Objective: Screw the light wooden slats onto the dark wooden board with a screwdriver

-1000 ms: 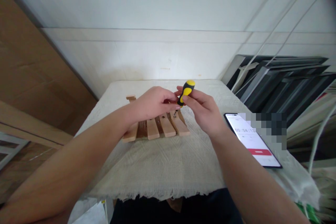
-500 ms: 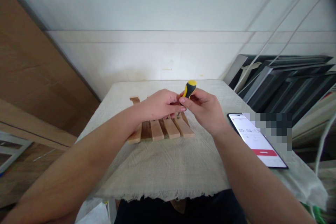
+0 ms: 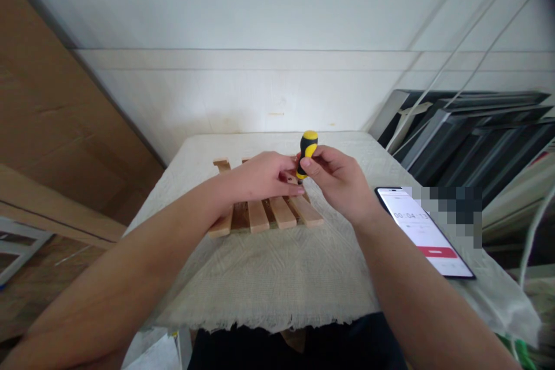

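Note:
My right hand [image 3: 340, 179] is closed around a short yellow-and-black screwdriver [image 3: 308, 153]. The tool stands nearly upright, its tip down at the rightmost slat of a small slatted wooden piece [image 3: 284, 214]. Across the top of that piece lies my left hand [image 3: 271, 176], thumb and forefinger either side of the spot beneath the screwdriver. They seem to grip the wood there; the other fingers are hidden. Small dark holes or screws show on the slats, too small to tell apart. The piece lies flat on a cloth-covered table [image 3: 277, 277].
A phone [image 3: 427, 231] with a running timer lies right of my forearm. Dark flat panels [image 3: 468, 133] lean beyond the table's right side, with white cables [image 3: 451, 63] in front. A brown board [image 3: 73, 87] stands at left, and a white wall [image 3: 277, 29] is behind.
The screwdriver has shifted slightly left and become more upright, with its tip lower against the slat. My left thumb has moved a little toward me, apart from the forefinger.

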Demonstrator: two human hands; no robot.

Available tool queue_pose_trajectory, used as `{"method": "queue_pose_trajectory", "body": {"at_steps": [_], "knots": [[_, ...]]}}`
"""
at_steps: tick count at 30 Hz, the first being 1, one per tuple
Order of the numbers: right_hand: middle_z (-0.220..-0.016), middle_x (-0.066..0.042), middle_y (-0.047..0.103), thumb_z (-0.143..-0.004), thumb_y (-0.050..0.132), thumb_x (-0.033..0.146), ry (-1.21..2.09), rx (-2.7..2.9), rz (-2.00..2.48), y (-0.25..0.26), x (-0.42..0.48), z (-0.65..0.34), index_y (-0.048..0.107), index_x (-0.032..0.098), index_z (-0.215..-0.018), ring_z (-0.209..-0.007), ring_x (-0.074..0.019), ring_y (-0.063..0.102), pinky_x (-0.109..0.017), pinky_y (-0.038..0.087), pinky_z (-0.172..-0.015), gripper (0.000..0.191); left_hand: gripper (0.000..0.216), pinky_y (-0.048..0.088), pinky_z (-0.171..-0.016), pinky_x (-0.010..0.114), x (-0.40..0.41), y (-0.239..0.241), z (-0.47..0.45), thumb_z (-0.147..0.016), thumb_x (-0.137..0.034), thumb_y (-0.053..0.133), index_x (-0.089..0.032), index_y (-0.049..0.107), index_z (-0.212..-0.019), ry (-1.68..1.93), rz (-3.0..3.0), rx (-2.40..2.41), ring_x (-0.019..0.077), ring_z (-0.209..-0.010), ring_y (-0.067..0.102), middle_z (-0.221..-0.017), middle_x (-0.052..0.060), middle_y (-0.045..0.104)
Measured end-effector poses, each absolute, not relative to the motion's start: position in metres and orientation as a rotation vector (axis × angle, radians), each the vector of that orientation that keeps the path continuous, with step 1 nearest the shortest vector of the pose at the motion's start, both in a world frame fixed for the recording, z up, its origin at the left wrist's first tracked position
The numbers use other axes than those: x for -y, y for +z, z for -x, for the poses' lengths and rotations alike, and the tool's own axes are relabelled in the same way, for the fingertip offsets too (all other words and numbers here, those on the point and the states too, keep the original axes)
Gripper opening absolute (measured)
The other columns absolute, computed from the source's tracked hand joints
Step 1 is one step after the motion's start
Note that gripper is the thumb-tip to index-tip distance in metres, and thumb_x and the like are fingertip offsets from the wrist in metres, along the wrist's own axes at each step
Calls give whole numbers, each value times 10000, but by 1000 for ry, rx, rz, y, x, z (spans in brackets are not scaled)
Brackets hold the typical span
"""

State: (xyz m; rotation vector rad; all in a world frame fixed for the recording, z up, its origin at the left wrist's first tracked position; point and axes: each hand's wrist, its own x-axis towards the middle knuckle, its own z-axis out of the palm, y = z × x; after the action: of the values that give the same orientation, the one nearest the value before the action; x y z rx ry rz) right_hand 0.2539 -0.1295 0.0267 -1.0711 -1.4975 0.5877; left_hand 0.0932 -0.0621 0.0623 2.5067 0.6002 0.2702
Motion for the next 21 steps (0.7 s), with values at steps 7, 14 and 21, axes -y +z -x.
{"method": "queue_pose_trajectory", "body": {"at_steps": [7,14,21], "knots": [[-876,-37,695,-857,567,516,532,1527,1124,25,129,-253,651,205,-905,-808,-169,633,-322,491,-750,326,202,336,-638,236,51,51,-88,-847,-248,545,-187,714,-753,88,-2717,-397,104,-642,541,-730,-3,675],[-861,-39,683,-858,548,542,500,1567,1146,27,130,-252,635,205,-887,-794,-172,619,-317,471,-726,349,240,314,-656,218,53,53,-87,-862,-175,532,-158,682,-675,87,-2712,-325,88,-651,514,-718,-10,669],[-792,-5,613,-780,658,525,553,1485,1115,16,122,-253,552,225,-866,-722,-154,568,-302,461,-662,330,212,312,-619,242,52,51,-89,-838,-182,552,-167,694,-681,52,-2727,-406,101,-609,510,-691,3,667]]}}
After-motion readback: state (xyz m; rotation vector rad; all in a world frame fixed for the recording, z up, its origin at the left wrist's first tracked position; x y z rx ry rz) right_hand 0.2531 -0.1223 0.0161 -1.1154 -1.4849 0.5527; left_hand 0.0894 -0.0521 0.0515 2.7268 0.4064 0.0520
